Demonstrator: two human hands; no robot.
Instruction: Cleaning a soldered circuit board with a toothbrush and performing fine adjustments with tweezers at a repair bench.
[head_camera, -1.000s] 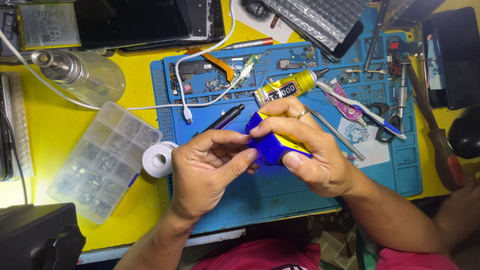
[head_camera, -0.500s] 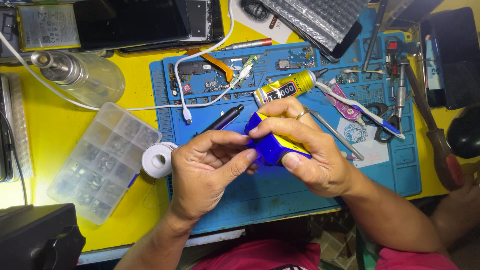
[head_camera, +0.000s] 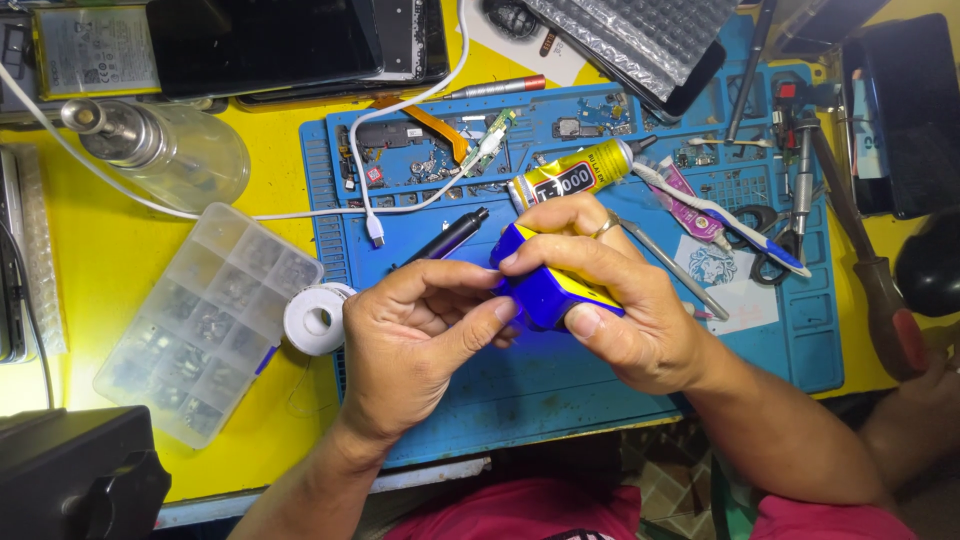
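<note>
A small blue and yellow box-shaped object (head_camera: 545, 290) is held over the blue work mat (head_camera: 560, 390). My right hand (head_camera: 620, 300) wraps around it from the right, a ring on one finger. My left hand (head_camera: 415, 340) meets it from the left, thumb and fingertips pinching at its left end. Whatever sits between those fingertips is too small to make out. Just behind the hands lie a yellow glue tube (head_camera: 575, 172) and a black pen-like tool (head_camera: 448, 237).
A clear compartment box (head_camera: 205, 320) of small parts and a white tape roll (head_camera: 315, 318) lie left of the mat. A glass bottle (head_camera: 165, 150), phones (head_camera: 270, 40), a white cable (head_camera: 370, 215), a toothbrush (head_camera: 715, 215), a screwdriver (head_camera: 870, 270), tweezers and small parts surround them.
</note>
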